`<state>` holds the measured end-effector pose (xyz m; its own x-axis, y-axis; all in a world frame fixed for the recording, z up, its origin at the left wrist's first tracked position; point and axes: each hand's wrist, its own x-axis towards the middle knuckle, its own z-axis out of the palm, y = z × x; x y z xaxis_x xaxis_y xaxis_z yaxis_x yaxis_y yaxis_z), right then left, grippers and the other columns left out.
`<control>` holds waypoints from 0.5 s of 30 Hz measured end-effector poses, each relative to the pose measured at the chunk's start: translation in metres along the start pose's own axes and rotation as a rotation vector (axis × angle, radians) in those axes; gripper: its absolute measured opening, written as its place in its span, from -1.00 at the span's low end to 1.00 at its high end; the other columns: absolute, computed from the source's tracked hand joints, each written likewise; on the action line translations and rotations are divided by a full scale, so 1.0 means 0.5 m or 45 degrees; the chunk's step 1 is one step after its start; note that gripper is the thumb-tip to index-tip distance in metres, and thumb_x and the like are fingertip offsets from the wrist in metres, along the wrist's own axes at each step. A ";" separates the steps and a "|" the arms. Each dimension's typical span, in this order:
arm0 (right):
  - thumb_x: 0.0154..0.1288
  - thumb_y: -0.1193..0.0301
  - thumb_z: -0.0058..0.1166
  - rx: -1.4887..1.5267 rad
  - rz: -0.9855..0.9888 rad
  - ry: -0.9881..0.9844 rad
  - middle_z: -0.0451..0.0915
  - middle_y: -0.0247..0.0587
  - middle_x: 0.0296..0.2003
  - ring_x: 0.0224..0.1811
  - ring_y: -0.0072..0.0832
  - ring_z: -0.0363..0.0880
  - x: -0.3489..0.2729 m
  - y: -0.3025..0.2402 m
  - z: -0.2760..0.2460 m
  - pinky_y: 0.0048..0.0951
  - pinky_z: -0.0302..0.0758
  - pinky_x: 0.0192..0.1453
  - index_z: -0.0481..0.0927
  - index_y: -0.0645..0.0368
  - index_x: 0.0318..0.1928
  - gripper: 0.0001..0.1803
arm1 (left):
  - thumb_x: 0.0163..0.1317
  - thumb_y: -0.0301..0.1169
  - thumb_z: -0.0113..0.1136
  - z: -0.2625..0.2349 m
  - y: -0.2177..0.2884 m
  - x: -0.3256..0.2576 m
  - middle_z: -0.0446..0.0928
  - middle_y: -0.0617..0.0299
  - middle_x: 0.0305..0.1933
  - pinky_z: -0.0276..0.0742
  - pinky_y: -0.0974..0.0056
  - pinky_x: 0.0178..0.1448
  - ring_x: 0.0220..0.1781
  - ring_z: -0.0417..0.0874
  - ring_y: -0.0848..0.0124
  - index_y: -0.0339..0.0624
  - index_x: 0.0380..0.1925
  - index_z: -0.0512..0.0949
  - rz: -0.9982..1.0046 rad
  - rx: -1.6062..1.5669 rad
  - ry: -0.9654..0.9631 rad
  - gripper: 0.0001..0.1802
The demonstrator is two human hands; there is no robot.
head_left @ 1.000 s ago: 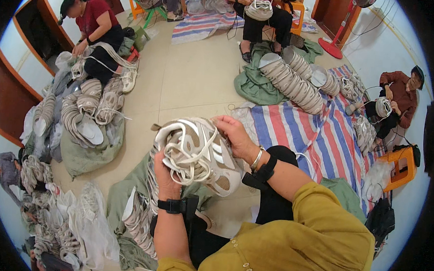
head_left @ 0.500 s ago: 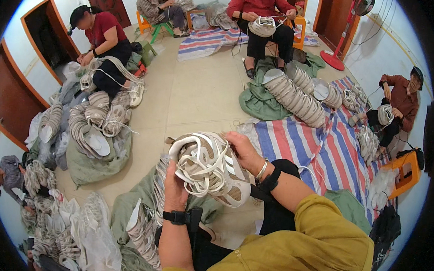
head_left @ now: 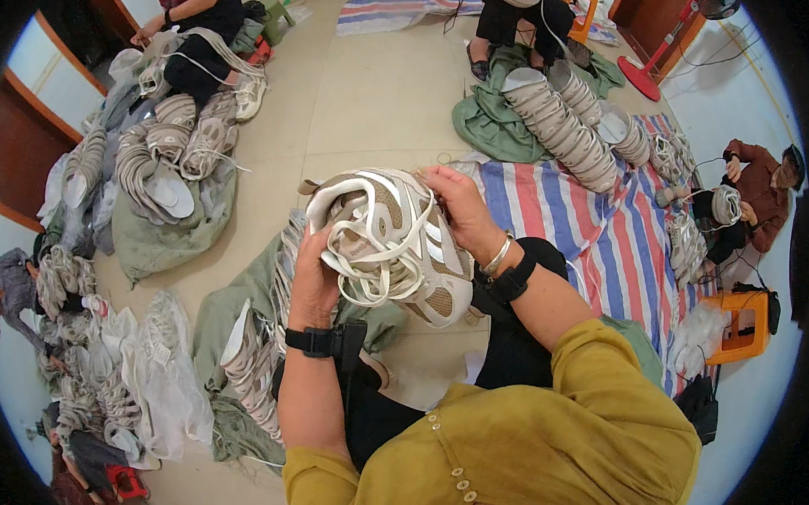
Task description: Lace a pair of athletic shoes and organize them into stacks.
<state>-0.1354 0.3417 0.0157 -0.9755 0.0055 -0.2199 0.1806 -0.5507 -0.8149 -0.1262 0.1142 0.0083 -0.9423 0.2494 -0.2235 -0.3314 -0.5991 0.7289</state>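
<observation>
A beige and white sneaker (head_left: 397, 238), its pale laces heaped loosely over the opening, is held up in front of me between both hands. My left hand (head_left: 313, 278) grips the collar side near the heel, its thumb at the edge and the other fingers partly hidden. On the opposite side, my right hand (head_left: 461, 212) holds the shoe along its upper side, fingertips by the laces. The toe points toward my lap and to the right. Each wrist wears a black strap, and a bracelet circles the right one.
Stacked shoe uppers (head_left: 257, 372) lie on green cloth beside my left leg. More stacks (head_left: 559, 124) rest on a striped sheet (head_left: 595, 229) ahead right. A green sack (head_left: 175, 229) bears shoes at left. An orange stool (head_left: 742, 326) stands at right. Several people work around the room.
The view has tipped downward, so the room sits higher in it. Both hands keep hold of the sneaker, which appears higher in the picture and turned little.
</observation>
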 end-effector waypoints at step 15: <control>0.37 0.33 -0.12 0.148 0.203 -0.072 0.61 -0.20 -0.13 -0.11 -0.46 0.59 0.016 0.034 -0.041 -0.42 0.50 0.04 0.54 0.25 -0.06 -0.71 | 0.22 -0.18 0.08 0.010 -0.008 0.012 0.53 0.27 -0.15 0.51 0.39 -0.09 -0.17 0.56 0.51 -0.20 0.01 0.40 -0.043 0.032 -0.072 -0.56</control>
<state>-0.1374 0.3492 -0.0109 -0.9418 -0.1341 -0.3082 0.3206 -0.6333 -0.7043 -0.1302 0.1221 0.0074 -0.9262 0.3120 -0.2116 -0.3608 -0.5705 0.7378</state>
